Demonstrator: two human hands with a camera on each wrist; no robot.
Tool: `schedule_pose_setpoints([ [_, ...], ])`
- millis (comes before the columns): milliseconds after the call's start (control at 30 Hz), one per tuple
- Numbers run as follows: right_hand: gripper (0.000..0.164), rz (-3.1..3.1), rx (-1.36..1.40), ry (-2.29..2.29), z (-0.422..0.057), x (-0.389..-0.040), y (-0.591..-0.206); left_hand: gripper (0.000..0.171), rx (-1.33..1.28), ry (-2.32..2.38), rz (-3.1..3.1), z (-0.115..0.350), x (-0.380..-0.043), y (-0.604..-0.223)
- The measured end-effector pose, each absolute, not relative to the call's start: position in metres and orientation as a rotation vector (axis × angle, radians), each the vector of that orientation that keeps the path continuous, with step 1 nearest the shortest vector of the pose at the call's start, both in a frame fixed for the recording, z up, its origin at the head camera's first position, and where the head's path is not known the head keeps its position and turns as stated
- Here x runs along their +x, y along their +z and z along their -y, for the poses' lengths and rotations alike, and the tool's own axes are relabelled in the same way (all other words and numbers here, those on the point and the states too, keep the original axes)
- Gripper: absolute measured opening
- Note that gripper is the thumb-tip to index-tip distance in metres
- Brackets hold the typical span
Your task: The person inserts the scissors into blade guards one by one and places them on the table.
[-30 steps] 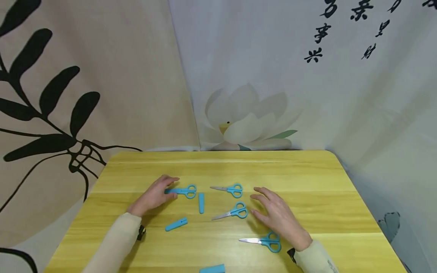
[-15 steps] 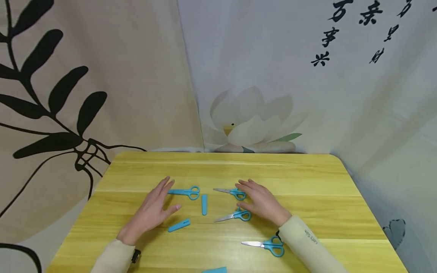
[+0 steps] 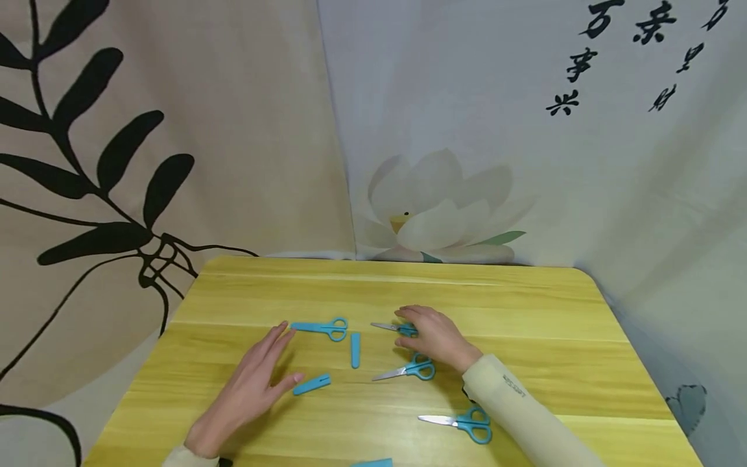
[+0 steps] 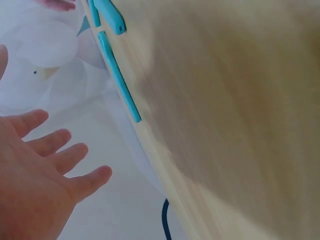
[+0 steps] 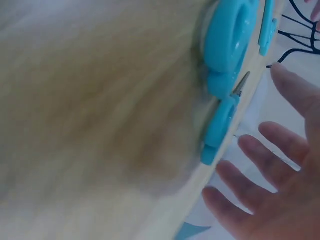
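My right hand [image 3: 434,337] hovers over the farthest bare-bladed scissors [image 3: 407,330], thumb and fingers spread either side of the blue handles, partly hiding them. In the right wrist view the fingers of that hand [image 5: 270,185] are apart, beside the blue handles [image 5: 218,131]. My left hand [image 3: 251,389] is held over the table at the left, fingers extended and holding nothing. Its fingertips reach the tip of the sheathed blue scissors [image 3: 315,327], and its thumb is by a slanted blue blade cover [image 3: 312,384]. The left wrist view shows the same spread hand [image 4: 35,175].
Two more bare-bladed scissors lie at the right, a middle pair [image 3: 420,368] and a nearer pair [image 3: 475,425] by the right sleeve. Another blade cover [image 3: 355,350] lies in the middle, and one [image 3: 373,463] is cut off at the bottom. A printed curtain [image 3: 262,130] hangs behind the table [image 3: 525,298].
My left hand has let go of the sheathed scissors and drawn back toward me. The right hand has moved left and away from me to the farthest bare scissors.
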State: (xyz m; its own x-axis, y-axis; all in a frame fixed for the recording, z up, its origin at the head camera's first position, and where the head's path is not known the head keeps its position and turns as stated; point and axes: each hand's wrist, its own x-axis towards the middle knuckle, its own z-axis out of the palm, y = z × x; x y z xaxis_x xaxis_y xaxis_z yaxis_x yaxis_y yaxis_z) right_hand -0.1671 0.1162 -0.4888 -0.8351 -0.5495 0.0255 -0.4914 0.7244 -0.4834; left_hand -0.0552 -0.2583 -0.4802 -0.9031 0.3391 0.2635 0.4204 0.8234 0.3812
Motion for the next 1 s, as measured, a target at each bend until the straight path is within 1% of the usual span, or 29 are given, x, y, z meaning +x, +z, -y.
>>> schedule_pose_setpoints([
  [200, 0.053, -2.760, -0.744, -0.842, -0.119, -0.175, -0.498, 0.070, -0.584, -0.662, 2.803, 0.259, -0.047, -0.484],
  [300, 0.046, -2.776, -0.732, -0.843, -0.121, -0.177, -0.501, 0.065, -0.570, -0.665, 2.812, 0.260, -0.045, -0.485],
  [433, 0.038, -2.797, -0.761, -0.822, -0.120, -0.178, -0.502, 0.064, -0.540, -0.660, 2.849, 0.263, -0.042, -0.485],
  [733, 0.014, -2.841, -0.788, -0.825, -0.118, -0.183, -0.504, 0.069, -0.543, -0.673, 2.884, 0.263, -0.041, -0.486],
  [867, 0.012, -2.837, -0.792, -0.836, -0.118, -0.184, -0.504, 0.073, -0.546, -0.697, 2.920, 0.259, -0.042, -0.484],
  [1000, 0.010, -2.838, -0.761, -0.872, -0.119, -0.183, -0.500, 0.076, -0.605, -0.696, 2.936, 0.256, -0.045, -0.483],
])
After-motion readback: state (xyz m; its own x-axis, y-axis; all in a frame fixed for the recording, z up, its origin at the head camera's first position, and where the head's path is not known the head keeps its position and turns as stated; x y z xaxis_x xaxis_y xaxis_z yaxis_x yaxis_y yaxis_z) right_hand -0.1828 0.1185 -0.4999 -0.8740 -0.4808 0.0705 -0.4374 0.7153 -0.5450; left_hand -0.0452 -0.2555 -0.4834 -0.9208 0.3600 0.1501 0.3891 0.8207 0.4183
